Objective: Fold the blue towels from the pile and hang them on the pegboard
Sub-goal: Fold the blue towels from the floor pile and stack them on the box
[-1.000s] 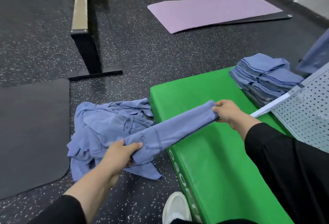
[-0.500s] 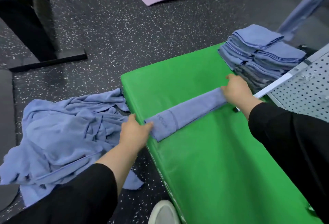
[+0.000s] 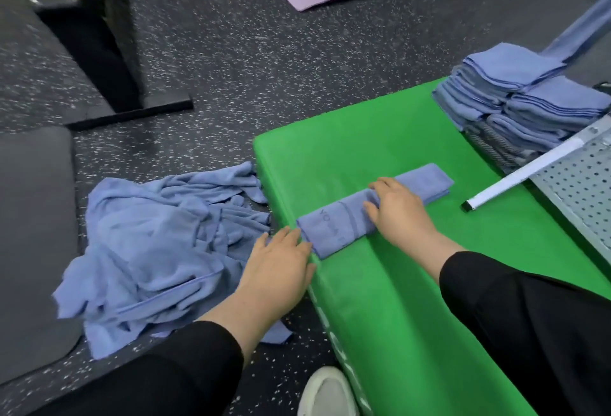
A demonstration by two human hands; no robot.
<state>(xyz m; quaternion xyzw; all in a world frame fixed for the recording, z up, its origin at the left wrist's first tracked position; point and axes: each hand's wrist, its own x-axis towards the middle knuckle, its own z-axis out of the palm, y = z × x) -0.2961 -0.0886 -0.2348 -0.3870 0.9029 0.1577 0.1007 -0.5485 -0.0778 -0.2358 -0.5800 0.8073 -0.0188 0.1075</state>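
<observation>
- Lying across the near-left part of the green mat [image 3: 413,300], the folded towel strip [image 3: 334,227] has one end right at the mat's left edge and the other pointing toward the stack of folded towels [image 3: 515,101] at the far right corner.
- Left hand [image 3: 281,270] rests flat with fingers spread at the mat's left edge, fingertips touching the strip's near end; it pinches nothing.
- Right hand [image 3: 396,210] lies palm-down over the strip's middle, fingers extended and pressing the cloth; no pinch shows.
- Risk: the near end sits at the very edge, so a push leftward would likely tip it off onto the unfolded towel pile [image 3: 158,243] on the floor [image 3: 231,52] just beside the mat.
- Risk: with only flat pressure, the next fold may drag the layers apart, since nothing clamps them together.
- Risk: the strip lies askew to the mat's edges, so folding end to end could leave corners mismatched.
- Risk: the pegboard [image 3: 585,191] and its white bar [image 3: 522,174] overhang the mat's right side; a far end swung that way could snag there.
</observation>
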